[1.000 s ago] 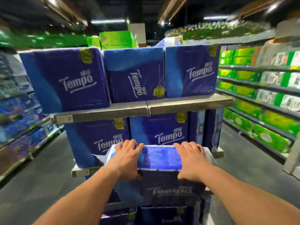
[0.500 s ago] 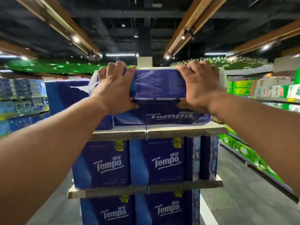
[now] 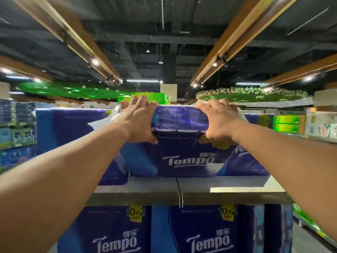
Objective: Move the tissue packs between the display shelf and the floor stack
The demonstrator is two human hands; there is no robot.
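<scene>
A blue Tempo tissue pack (image 3: 182,143) sits at the front of the top display shelf (image 3: 228,187), between other blue packs. My left hand (image 3: 137,119) grips its upper left edge, fingers over the top and thumb on the front. My right hand (image 3: 218,119) grips the upper right edge the same way. Whether the pack's bottom touches the shelf board I cannot tell. A second blue pack (image 3: 73,136) stands behind it to the left, and another (image 3: 255,161) peeks out on the right. More Tempo packs (image 3: 206,232) fill the shelf below.
Green tissue packs (image 3: 288,123) line the aisle shelving on the right. Blue packs (image 3: 16,132) fill shelves on the left. A green box (image 3: 145,96) shows behind the top shelf. Wooden ceiling beams and lights run overhead.
Both hands lifted the blue pack from low in front of the shelf unit up to the top shelf and pushed it in among the other packs. The camera tilted upward.
</scene>
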